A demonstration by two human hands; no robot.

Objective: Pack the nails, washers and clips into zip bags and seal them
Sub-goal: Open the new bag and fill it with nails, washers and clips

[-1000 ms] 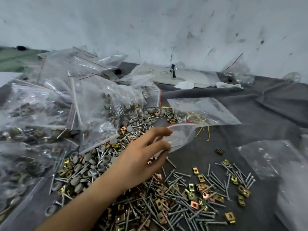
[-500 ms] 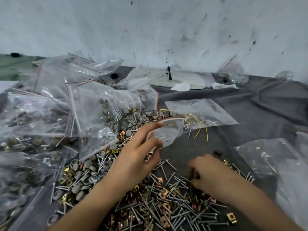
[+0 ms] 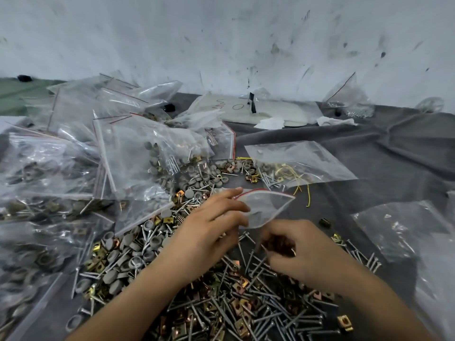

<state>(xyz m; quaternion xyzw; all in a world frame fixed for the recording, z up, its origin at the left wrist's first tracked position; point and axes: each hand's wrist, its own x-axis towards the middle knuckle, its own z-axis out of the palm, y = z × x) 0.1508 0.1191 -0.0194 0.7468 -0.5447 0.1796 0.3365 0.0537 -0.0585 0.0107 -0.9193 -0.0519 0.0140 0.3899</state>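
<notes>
Left hand [image 3: 209, 232], palm down over the heap, pinching the red-edged mouth of an empty zip bag [image 3: 267, 209] between thumb and forefinger; forearm entering from lower left. Right hand [image 3: 302, 252] just beside and below the bag, fingers curled round a blurred coppery clutch, apparently clips [image 3: 240, 307]; wrist bent inward toward the bag's mouth. Bag film thin, limp and slippery, likely to fold shut unless held at the stiffer zip strip; best gripped there, lip spread. Nails [image 3: 270, 316] rigid and pointed, liable to prick film and fingers; grey washers [image 3: 115, 257] light, prone to roll. All three loose on the grey cloth [image 3: 394, 148] over the worktop, directly beneath both hands. Filled bags [image 3: 73, 168] piled left; spare bags [image 3: 403, 232] right.
</notes>
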